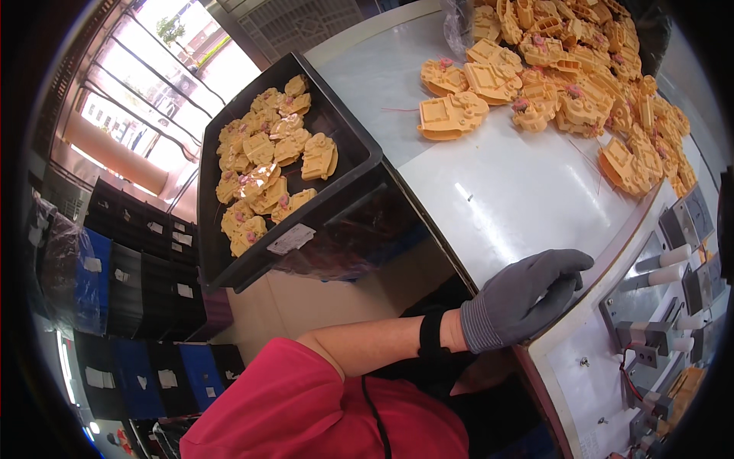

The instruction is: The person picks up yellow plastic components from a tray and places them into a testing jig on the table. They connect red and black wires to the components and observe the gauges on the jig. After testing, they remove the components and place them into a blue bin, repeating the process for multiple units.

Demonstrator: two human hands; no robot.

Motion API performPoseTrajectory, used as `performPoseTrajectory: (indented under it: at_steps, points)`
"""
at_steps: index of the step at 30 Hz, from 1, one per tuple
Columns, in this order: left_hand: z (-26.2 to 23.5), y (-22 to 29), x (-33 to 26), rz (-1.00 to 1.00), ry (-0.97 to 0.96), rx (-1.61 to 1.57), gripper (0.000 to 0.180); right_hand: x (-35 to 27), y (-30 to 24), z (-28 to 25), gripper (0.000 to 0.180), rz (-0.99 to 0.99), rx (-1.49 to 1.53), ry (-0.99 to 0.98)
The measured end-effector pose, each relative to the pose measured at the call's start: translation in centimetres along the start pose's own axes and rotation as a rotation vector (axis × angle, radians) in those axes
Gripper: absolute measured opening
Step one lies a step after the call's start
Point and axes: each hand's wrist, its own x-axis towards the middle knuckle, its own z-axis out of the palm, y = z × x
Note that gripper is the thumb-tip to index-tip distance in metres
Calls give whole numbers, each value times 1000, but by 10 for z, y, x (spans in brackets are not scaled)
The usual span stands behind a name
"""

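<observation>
My left hand [520, 302], in a grey knitted glove, reaches over the near edge of the white worktable [489, 222]. Its fingers are loosely bent, with a gap showing between them, and I see nothing held. A black band circles the wrist. The hand is nearest to the table rim and a metal fixture [642, 333] with white cylinders and wires. Beyond it, yellow moulded plastic parts [453, 116], some with pink bits, lie on the table and rise into a large heap [581, 92]. My right hand is out of view.
A black plastic bin [287, 249] holding several similar yellow parts stands left of the table. Black and blue crates [134, 283] are stacked along the far left, below a barred window [153, 84]. Clear plastic film [457, 27] hangs beside the heap.
</observation>
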Motion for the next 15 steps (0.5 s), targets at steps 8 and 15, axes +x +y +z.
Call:
performPoseTrajectory:
  at_steps: [8,15]
  points:
    - [-8,6,-4,-150,57,-22,40,-22,35,1,10,23,110,-107]
    - [-11,-18,-7,18,129,91,41,2,9,3,32,53,232,-35]
